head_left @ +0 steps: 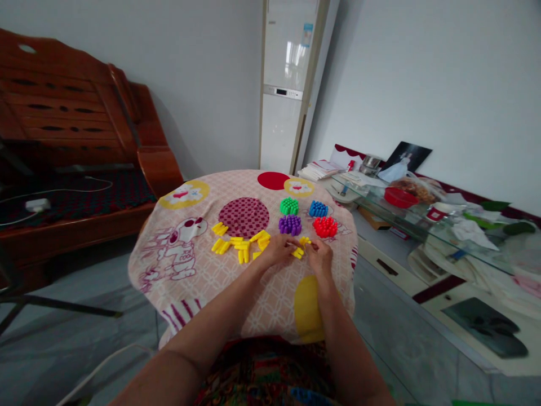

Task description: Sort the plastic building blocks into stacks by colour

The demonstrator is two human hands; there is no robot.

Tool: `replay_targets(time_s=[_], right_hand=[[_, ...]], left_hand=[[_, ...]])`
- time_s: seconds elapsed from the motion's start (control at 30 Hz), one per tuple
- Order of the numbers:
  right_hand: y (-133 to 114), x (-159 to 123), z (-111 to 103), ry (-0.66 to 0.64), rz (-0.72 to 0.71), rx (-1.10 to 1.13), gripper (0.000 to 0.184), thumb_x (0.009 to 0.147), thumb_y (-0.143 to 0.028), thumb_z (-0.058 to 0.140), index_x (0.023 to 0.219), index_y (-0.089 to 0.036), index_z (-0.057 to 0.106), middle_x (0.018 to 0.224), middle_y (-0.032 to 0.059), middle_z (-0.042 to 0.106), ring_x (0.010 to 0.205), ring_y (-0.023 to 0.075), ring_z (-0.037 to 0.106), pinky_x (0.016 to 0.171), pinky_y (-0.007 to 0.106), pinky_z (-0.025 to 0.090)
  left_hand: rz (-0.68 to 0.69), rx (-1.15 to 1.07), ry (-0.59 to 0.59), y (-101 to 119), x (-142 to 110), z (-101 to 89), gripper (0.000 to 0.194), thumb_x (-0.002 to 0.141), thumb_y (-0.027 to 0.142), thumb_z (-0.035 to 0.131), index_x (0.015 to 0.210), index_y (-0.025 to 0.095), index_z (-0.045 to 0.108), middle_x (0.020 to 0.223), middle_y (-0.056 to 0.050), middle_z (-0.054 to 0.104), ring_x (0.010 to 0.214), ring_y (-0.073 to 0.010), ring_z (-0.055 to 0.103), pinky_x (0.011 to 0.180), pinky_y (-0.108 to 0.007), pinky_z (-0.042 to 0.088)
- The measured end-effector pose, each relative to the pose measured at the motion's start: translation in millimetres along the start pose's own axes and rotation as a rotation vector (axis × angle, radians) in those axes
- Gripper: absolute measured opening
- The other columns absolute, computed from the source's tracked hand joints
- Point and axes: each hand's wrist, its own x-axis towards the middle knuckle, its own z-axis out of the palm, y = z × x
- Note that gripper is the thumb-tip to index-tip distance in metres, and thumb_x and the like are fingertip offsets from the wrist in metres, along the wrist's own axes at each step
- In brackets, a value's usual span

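Note:
My left hand [282,250] rests low over the table, fingers stretched toward a small cluster of yellow plastic pieces [298,252] and beside or touching it. From the other side, my right hand [320,257] has thumb and fingers pinched at a yellow piece [307,241] by this cluster; the fingertips are small and partly hidden. More yellow pieces [240,246] lie loosely to the left of my left hand. Just beyond my hands stand tight groups of small pieces: purple [289,225], green [289,206], blue [318,208] and red [325,227].
A patterned cloth [236,287] covers the round table. On the right, a glass-topped stand [393,220] holds papers, a red bowl [400,197] and other clutter. A wooden bench [71,113] stands at left, and a tall white cabinet unit [282,124] at the back.

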Motion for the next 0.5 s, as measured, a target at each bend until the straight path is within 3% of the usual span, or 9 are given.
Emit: replay_targets(time_s=[0.1, 0.2, 0.27, 0.37, 0.5], right_hand=[[1, 1, -1, -0.003, -0.011, 0.017, 0.028, 0.074, -0.037, 0.057, 0.082, -0.015, 0.074, 0.075, 0.0085, 0.073, 0.07, 0.0208, 0.063, 0.065, 0.029, 0.045], [2, 1, -2, -0.003, -0.008, 0.035, 0.028, 0.074, -0.037, 0.057, 0.082, -0.016, 0.074, 0.075, 0.0079, 0.073, 0.071, 0.0213, 0.063, 0.065, 0.029, 0.045], [1, 2, -2, -0.006, 0.0, 0.043, 0.028, 0.073, -0.037, 0.058, 0.081, -0.016, 0.074, 0.075, 0.0082, 0.073, 0.071, 0.0216, 0.063, 0.065, 0.029, 0.046], [0, 1, -4, -0.013, 0.011, 0.048, 0.027, 0.073, -0.036, 0.058, 0.08, -0.015, 0.074, 0.074, 0.0083, 0.073, 0.07, 0.0217, 0.063, 0.066, 0.029, 0.046], [-2, 1, -5, -0.017, 0.021, 0.059, 0.03, 0.073, -0.036, 0.057, 0.082, -0.015, 0.075, 0.075, 0.0084, 0.073, 0.071, 0.0219, 0.063, 0.066, 0.03, 0.046]], left_hand=[[0.104, 0.2, 0.004, 1, -6, 12.1, 0.028, 0.081, 0.018, 0.057, 0.1, 0.019, 0.077, 0.102, -0.008, 0.073, 0.098, -0.0211, 0.065, 0.092, -0.033, 0.05], [0.182, 0.333, 0.033, 1, -14, 13.0, 0.03, 0.075, 0.028, 0.069, 0.103, 0.02, 0.076, 0.114, -0.011, 0.067, 0.107, -0.0254, 0.06, 0.097, -0.035, 0.047], [0.198, 0.404, 0.031, 1, -16, 12.5, 0.031, 0.073, 0.029, 0.072, 0.102, 0.019, 0.075, 0.11, -0.011, 0.066, 0.105, -0.026, 0.06, 0.094, -0.035, 0.047], [0.169, 0.434, 0.019, 1, -14, 12.1, 0.023, 0.083, 0.031, 0.062, 0.097, 0.016, 0.073, 0.097, -0.011, 0.068, 0.092, -0.0227, 0.062, 0.083, -0.032, 0.048], [0.067, 0.378, 0.109, 1, -12, 9.8, 0.024, 0.089, 0.032, 0.054, 0.098, 0.015, 0.069, 0.088, -0.009, 0.07, 0.079, -0.0193, 0.062, 0.072, -0.029, 0.047]])
